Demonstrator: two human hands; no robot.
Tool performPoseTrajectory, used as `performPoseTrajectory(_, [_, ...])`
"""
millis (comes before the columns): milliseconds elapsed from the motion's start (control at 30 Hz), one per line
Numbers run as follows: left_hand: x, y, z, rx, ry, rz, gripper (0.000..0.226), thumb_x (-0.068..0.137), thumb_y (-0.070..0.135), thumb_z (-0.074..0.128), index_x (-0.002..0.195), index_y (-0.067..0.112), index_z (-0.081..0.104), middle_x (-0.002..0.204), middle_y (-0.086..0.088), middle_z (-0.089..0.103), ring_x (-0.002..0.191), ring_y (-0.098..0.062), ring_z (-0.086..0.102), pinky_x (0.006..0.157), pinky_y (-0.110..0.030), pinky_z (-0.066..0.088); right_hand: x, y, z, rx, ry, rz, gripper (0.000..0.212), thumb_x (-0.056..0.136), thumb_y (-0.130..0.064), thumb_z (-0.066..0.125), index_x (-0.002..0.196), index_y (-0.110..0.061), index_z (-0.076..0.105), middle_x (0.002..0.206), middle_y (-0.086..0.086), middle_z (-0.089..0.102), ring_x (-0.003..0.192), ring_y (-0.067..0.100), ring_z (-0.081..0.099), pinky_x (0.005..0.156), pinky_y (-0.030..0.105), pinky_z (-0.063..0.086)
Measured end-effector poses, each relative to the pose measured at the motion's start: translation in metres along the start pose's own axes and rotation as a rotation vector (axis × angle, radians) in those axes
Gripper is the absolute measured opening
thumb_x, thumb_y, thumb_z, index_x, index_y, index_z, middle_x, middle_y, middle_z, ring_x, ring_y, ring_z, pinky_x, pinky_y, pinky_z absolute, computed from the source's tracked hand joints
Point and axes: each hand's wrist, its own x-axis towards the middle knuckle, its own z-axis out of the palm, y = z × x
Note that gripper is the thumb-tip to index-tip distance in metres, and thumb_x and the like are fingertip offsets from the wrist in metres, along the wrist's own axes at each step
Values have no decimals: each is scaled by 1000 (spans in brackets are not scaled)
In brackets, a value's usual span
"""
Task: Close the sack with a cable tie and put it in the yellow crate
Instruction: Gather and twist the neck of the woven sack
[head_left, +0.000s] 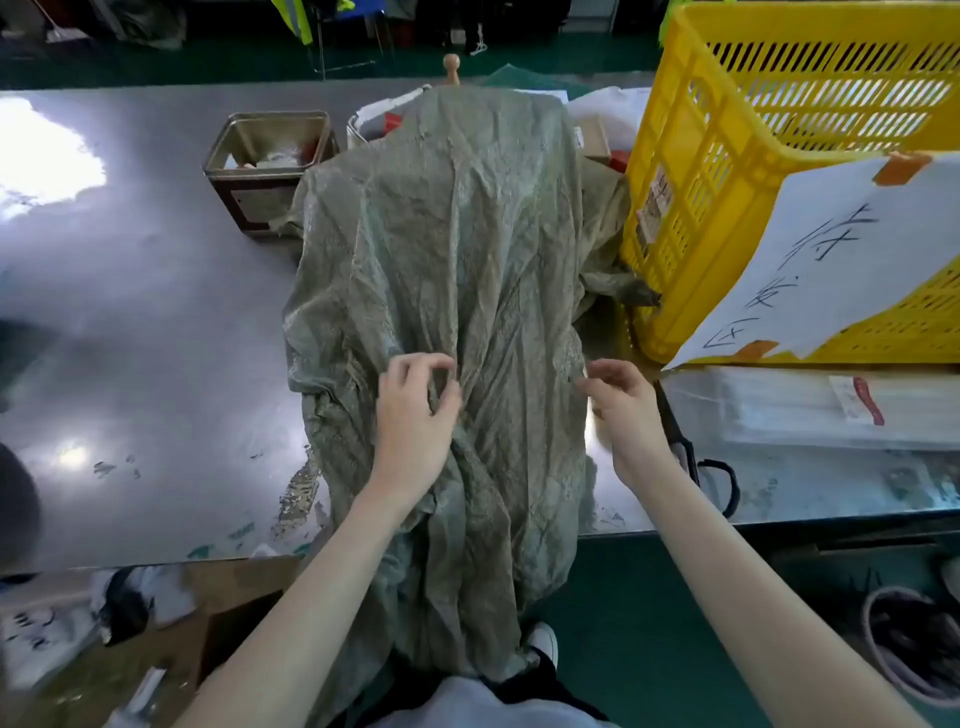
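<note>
A large grey-green woven sack (447, 249) lies stretched over the metal table, its near end hanging over the front edge toward me. My left hand (415, 410) rests on the sack's middle, fingers curled and pinching a fold of the fabric. My right hand (621, 400) is at the sack's right edge, thumb and fingers pinching the hem there. The yellow slatted crate (691, 171) stands tilted at the right of the table, a white handwritten paper sheet (826, 260) taped to its near side. No cable tie is visible.
A square metal tin (270, 171) sits behind the sack at left. Clear plastic packets (810, 410) lie right of my right hand. Boxes and papers (597, 135) sit behind the sack. A cardboard box (156, 649) and a round basket (914, 644) are on the floor.
</note>
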Motion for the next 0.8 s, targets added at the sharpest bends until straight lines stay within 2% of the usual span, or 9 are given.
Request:
performPoseTrajectory(100, [-5,-11,1,82,120,-62,29,91,18,61,119,13,55,122,-4,41,118,-21,36,99,-27,30,2,2,3,42,-31,36,30,86,-11,66,112,-14,53,101,-2,58,92,12,56,73,24,43])
performPoseTrajectory(167, [-9,-17,2,140,151,-121,36,89,20,63,122,12,52,129,-9,37,121,-25,32,97,-23,23,4,5,6,122,-50,88,39,87,-14,66,120,-16,47,106,-3,57,97,13,56,79,27,45])
performPoseTrajectory(267, [-10,-22,3,135,163,-253,48,89,32,62,128,12,45,139,-9,29,126,-27,26,103,-35,29,11,8,10,173,-57,120,46,87,-19,67,125,-18,42,110,-3,55,105,17,56,92,36,45])
performPoseTrajectory(367, [-5,-21,7,103,112,-326,64,88,49,57,137,14,34,144,-7,25,133,-29,24,107,-46,30,15,6,15,217,-90,164,47,87,-22,68,126,-17,43,110,-1,57,102,19,58,93,41,48])
performPoseTrajectory(467, [3,-16,15,148,67,-405,89,85,61,54,149,13,16,154,-9,16,142,-29,17,111,-53,22,20,3,20,253,-96,211,48,84,-22,71,124,-16,44,121,9,56,105,24,62,92,46,52])
performPoseTrajectory(533, [10,-15,20,193,33,-434,99,81,65,54,151,14,6,158,-9,9,145,-28,11,113,-54,15,23,1,21,273,-111,249,50,83,-22,72,124,-15,44,127,11,52,108,26,61,89,45,53])
performPoseTrajectory(667, [18,-27,28,343,-46,-424,106,79,61,62,151,14,0,160,-11,2,146,-30,6,114,-55,13,27,-6,20,325,-172,340,42,84,-16,70,119,-11,47,114,10,59,100,23,62,80,38,52])
performPoseTrajectory(800, [18,-37,28,411,-45,-380,101,80,48,68,151,14,4,159,-12,6,144,-32,11,110,-57,20,30,-7,16,320,-252,431,53,79,-15,75,126,-2,52,117,15,66,105,28,65,91,45,52])
